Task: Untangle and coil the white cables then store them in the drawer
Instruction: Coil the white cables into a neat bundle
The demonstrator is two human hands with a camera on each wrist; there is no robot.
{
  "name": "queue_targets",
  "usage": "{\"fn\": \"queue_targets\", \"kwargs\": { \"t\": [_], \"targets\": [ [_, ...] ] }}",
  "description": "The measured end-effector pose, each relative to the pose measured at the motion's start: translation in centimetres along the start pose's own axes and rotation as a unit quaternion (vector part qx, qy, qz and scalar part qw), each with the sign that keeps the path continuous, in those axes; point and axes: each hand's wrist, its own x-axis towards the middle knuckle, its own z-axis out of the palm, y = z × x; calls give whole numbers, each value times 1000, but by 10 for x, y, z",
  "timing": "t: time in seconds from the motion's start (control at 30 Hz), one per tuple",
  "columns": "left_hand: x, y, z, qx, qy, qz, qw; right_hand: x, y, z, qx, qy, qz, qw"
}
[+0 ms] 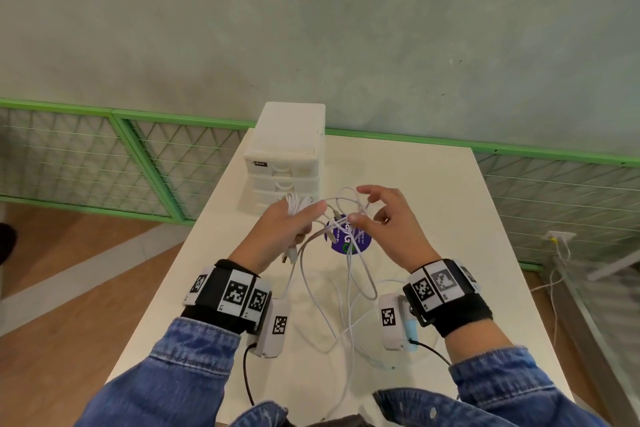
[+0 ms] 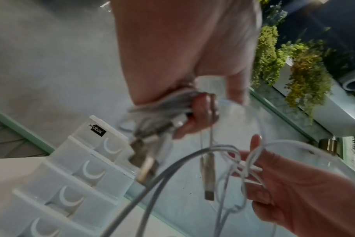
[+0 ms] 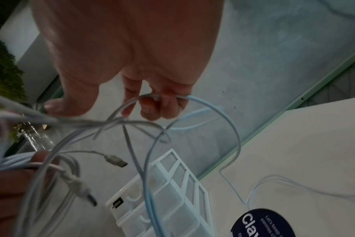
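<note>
Several white cables (image 1: 360, 282) hang in a tangle between my hands above the white table (image 1: 433, 191). My left hand (image 1: 301, 220) grips a gathered bundle of strands, its fingers (image 2: 201, 112) curled round them, with USB plugs (image 2: 209, 192) dangling below. To its right, my right hand (image 1: 367, 211) hooks a loose loop; the strand runs across its curled fingers (image 3: 154, 107). The loops (image 3: 147, 168) trail down onto the table. The white drawer unit (image 1: 287, 156) stands just behind my left hand, and every drawer I can see is closed (image 2: 75, 174) (image 3: 172, 197).
A round dark purple sticker (image 1: 356, 241) (image 3: 259, 224) lies on the table under the hands. A green mesh fence (image 1: 138, 156) runs behind the table, below a grey wall. Wooden floor lies left, and a wall socket with cords (image 1: 559, 239) right.
</note>
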Motion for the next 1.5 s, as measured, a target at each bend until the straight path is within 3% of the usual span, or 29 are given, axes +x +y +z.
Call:
{"fn": "queue_targets", "kwargs": {
  "t": [0.13, 0.3, 0.4, 0.67, 0.87, 0.97, 1.1, 1.2, 1.3, 1.37, 1.5],
  "targets": [
    [9, -2, -10, 79, 97, 47, 991, 0, 3, -15, -34, 28, -6, 999],
    [12, -4, -22, 86, 120, 67, 987, -3, 5, -25, -42, 93, 39, 994],
    [13, -6, -19, 67, 129, 46, 988, -4, 1, -21, -22, 109, 46, 993],
    [14, -15, 11, 72, 103, 9, 992, -9, -18, 7, 52, 55, 29, 997],
    [19, -23, 12, 49, 196, 45, 978, -12, -25, 13, 93, 12, 28, 995],
    [21, -22, 11, 65, 164, 36, 984, -13, -24, 15, 109, -5, 35, 993],
    [14, -13, 15, 127, 62, -25, 990, -13, -22, 15, 90, -18, 32, 995],
    [12, -12, 17, 116, 47, -72, 989, -11, -24, 13, 99, -19, 26, 995],
    [13, -12, 15, 93, 47, -74, 992, -14, -25, 13, 106, -33, 18, 994],
    [14, -10, 8, 93, 84, -55, 991, -15, -24, 11, 111, -45, 16, 993],
    [15, -3, -17, 53, 230, -17, 971, -15, -11, -6, 67, -46, 53, 995]
  ]
}}
